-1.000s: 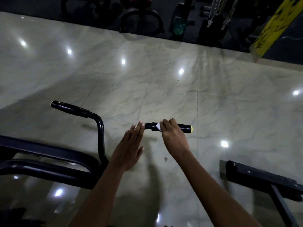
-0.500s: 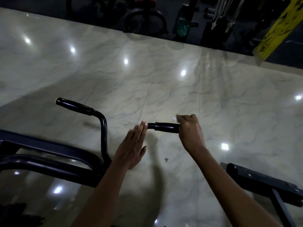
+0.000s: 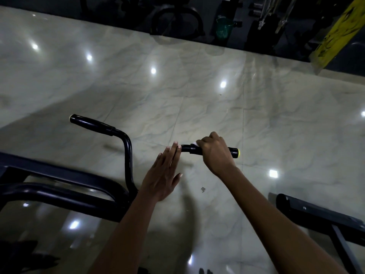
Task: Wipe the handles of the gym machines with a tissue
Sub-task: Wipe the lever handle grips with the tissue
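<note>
A black machine handle (image 3: 194,149) with a yellow end cap (image 3: 238,153) juts out to the right at mid frame. My right hand (image 3: 216,153) grips it, fingers curled round the grip with a white tissue (image 3: 194,143) peeking out at the knuckles. My left hand (image 3: 164,175) is flat with straight fingers, its fingertips at the inner end of the same handle. A second black handle (image 3: 90,123) points up and left on a curved bar (image 3: 128,155).
The dark machine frame (image 3: 59,190) fills the lower left. A black bench part (image 3: 320,216) lies at lower right. Glossy marble floor (image 3: 197,86) spreads ahead. Dark gym machines, a green bin (image 3: 222,28) and a yellow beam (image 3: 333,30) line the far edge.
My right hand slid outward to the end of the handle, then back inward, so the yellow end cap shows again. My left hand stayed flat at the inner end.
</note>
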Tool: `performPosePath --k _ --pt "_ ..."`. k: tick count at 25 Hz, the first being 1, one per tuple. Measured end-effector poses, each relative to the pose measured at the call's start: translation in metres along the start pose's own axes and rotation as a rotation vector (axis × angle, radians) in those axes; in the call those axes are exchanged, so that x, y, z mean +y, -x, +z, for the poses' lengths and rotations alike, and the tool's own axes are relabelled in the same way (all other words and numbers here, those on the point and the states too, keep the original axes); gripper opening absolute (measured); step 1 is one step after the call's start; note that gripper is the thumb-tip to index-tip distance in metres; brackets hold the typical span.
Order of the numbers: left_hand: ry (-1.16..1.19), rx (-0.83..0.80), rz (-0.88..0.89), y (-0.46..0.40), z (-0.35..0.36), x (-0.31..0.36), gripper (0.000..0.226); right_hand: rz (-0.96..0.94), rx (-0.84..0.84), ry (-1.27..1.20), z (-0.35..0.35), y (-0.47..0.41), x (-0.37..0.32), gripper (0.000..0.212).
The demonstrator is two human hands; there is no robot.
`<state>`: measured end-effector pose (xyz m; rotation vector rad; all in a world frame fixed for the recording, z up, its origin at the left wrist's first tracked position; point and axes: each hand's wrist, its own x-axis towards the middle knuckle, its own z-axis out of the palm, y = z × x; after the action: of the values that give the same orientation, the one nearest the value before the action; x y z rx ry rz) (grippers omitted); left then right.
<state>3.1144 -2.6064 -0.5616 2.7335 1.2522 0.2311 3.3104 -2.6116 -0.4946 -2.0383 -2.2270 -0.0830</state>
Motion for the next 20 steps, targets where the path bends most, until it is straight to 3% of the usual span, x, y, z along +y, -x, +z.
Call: performPosePath --k 9,13,16,20 --pt "-0.034 0.007 -0.017 0.0 -0.002 0.005 0.076 0.224 -0.143 0.091 -0.02 0.025 0.055 0.03" --pt "-0.024 0.083 -0.002 0.001 -0.008 0.015 0.074 0.117 0.029 -0.09 -0.023 0.003 0.027 0.035" --pt "-0.007 0.111 -0.003 -0.002 -0.014 0.017 0.08 -0.052 -0.093 -0.065 -0.019 -0.023 -0.005 0.035" --pt "0.161 -0.024 0.009 0.0 -0.005 0.015 0.078 -0.042 -0.235 0.05 -0.014 -0.027 -0.005 0.028"
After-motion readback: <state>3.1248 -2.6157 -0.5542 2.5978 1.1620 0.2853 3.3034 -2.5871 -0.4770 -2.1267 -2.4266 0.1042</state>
